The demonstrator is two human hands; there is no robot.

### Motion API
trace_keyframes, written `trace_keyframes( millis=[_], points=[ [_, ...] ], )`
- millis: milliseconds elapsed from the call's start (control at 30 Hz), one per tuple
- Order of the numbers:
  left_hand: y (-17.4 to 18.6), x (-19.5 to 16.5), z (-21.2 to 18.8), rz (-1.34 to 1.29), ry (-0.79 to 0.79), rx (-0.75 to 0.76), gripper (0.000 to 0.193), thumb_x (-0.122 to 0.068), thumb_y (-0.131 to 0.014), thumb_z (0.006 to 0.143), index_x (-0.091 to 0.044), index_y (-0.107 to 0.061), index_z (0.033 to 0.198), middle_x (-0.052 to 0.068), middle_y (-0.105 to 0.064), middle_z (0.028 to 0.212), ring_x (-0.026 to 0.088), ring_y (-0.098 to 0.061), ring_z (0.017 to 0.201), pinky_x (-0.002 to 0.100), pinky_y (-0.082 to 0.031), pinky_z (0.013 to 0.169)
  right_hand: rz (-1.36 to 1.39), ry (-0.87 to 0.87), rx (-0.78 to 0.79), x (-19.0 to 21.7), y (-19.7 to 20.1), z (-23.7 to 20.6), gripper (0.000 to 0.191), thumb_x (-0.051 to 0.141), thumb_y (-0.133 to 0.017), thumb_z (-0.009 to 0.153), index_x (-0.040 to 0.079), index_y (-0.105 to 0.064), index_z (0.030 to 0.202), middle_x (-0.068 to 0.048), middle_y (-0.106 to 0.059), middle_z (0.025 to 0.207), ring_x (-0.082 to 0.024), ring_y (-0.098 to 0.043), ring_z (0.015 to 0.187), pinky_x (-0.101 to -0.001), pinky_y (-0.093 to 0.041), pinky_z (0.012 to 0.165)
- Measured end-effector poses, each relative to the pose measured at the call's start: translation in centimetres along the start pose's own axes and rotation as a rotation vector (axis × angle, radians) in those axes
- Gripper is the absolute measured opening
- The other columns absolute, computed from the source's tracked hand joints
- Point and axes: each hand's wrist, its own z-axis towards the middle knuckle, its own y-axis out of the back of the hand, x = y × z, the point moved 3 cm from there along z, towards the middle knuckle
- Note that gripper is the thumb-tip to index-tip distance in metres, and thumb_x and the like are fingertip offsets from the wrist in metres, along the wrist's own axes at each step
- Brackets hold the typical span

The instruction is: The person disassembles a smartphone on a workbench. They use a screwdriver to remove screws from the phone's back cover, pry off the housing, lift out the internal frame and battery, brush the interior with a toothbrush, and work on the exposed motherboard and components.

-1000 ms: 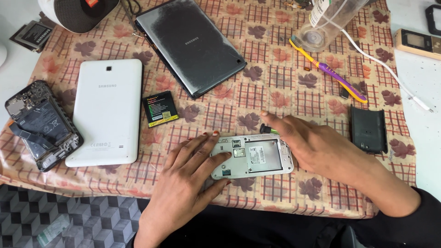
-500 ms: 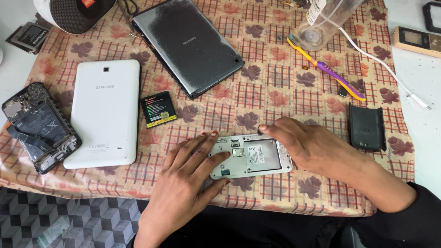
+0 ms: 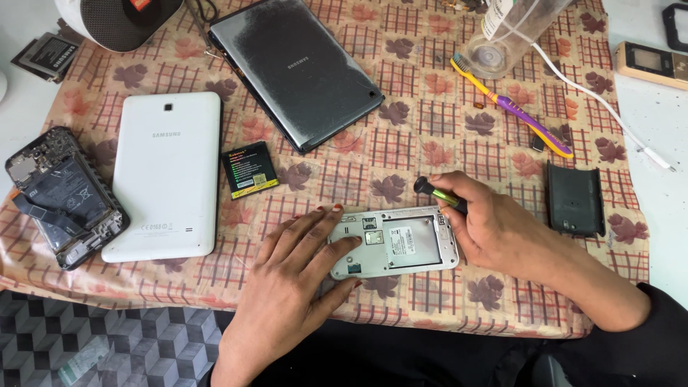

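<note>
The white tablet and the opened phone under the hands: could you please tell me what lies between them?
In the head view, only the left hand lies between the white tablet and the opened phone; otherwise just patterned tablecloth. The small battery sits farther up.

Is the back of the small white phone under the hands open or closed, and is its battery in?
Open, battery out. The small white phone lies face down showing an empty battery bay; a black back cover and small black-and-yellow battery lie apart on the cloth.
</note>
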Motion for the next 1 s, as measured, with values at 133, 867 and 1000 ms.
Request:
trace_keyframes(
  millis=[133,867,1000],
  points=[
    [0.1,0.0,0.0,0.011,0.017,-0.005,0.045,-0.035,-0.075,0.085,-0.015,-0.067,0.124,0.012,-0.058,0.144,0.033,-0.051,0.135,0.050,-0.041,0.109,-0.127,-0.287,0.186,-1.1,1.0,0.5,0.073,0.001,-0.060,0.100,0.011,-0.012,0.153,-0.017,-0.060,0.086,-0.021,-0.059,0.043,-0.0303,-0.048,0.037],
    [0.4,-0.1,-0.7,0.113,0.189,-0.098,0.053,-0.040,-0.082,0.076,-0.010,-0.070,0.118,0.011,-0.064,0.133,0.035,-0.057,0.124,0.049,-0.048,0.100,0.751,0.250,-0.357,0.0,4.7,-1.7,0.062,-0.015,-0.062,0.093,0.011,-0.032,0.141,-0.018,-0.066,0.111,-0.025,-0.075,0.101,-0.0352,-0.068,0.079],
    [0.4,-0.1,-0.6,0.092,0.191,-0.104,0.053,-0.039,-0.082,0.076,-0.010,-0.069,0.119,0.012,-0.064,0.132,0.035,-0.057,0.123,0.048,-0.048,0.099,0.695,0.306,-0.432,0.4,4.3,-1.5,0.060,-0.017,-0.062,0.096,0.008,-0.031,0.140,-0.019,-0.065,0.109,-0.027,-0.076,0.098,-0.0395,-0.068,0.082]
  ],
)
